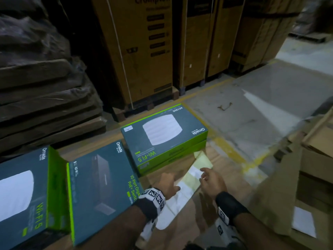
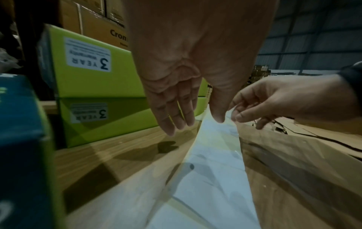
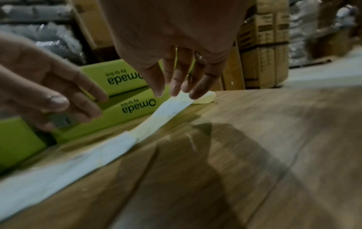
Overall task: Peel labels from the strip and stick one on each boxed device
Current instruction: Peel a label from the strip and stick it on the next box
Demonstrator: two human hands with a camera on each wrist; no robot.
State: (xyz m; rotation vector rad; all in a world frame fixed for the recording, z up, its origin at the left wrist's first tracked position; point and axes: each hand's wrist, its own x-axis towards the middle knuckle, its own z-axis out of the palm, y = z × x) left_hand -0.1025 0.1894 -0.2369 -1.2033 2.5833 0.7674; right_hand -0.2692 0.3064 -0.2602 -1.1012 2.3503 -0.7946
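Observation:
A long white label strip [image 1: 187, 186] [image 2: 215, 155] [image 3: 98, 158] lies on a brown cardboard surface [image 1: 225, 195], and its far part is lifted. My right hand [image 1: 207, 175] [image 3: 176, 91] pinches that lifted part between thumb and fingers. My left hand [image 1: 169, 183] [image 2: 195, 124] hovers at the strip's left edge with straight fingers, holding nothing. Two stacked Wi-Fi 5 boxes [image 1: 162, 138] stand just beyond the hands; the top one carries a small white label [image 1: 128, 128] at its far left corner. A PoE switch box [image 1: 100, 186] and another Wi-Fi 5 box [image 1: 21, 195] lie to the left.
Tall brown cartons [image 1: 144, 51] on pallets stand behind the boxes. Wrapped dark stacks [image 1: 36, 78] fill the left. Flattened cardboard [image 1: 315, 159] is piled at the right, with a white sheet [image 1: 304, 222] on it. Grey floor with a yellow line [image 1: 234, 150] lies beyond the surface.

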